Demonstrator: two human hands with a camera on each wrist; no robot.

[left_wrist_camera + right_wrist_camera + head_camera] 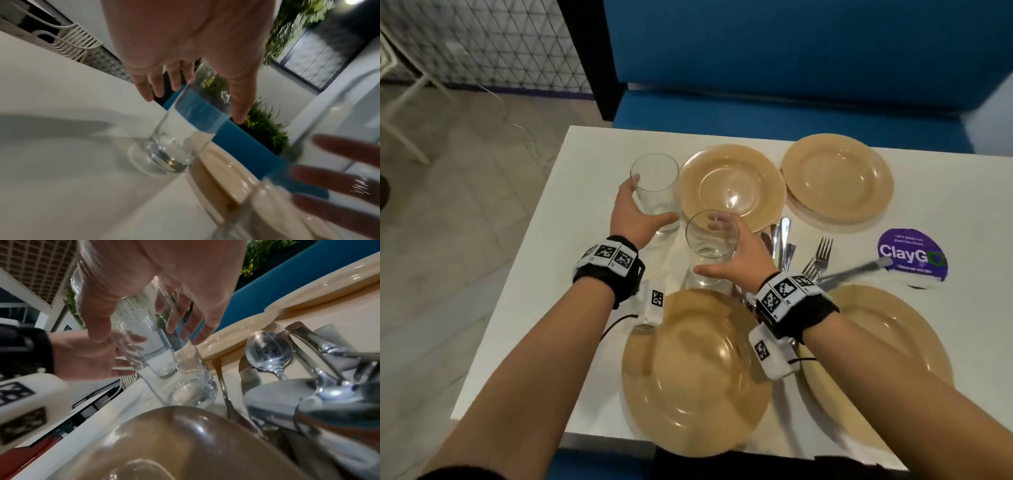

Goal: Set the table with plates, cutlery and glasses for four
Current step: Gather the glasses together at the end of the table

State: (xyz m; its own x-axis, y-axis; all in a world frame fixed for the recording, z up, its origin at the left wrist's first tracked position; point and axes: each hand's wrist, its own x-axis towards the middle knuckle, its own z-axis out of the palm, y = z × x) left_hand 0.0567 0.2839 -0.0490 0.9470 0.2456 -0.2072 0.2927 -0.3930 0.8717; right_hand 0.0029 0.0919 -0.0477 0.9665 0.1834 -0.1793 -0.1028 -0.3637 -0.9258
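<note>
On the white table (585,178), the far clear glass tumbler (654,185) is clasped by the left hand (635,219); the near clear tumbler (710,240) is clasped by the right hand (746,258).

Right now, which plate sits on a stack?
The far right plate: more plate rims show beneath its edge. The other three lie singly on the table.

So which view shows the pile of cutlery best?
The right wrist view: the cutlery pile fills its right side, with spoon bowls and handles distinct. The head view shows it small, between the plates, partly behind the right hand. The left wrist view shows none.
</note>
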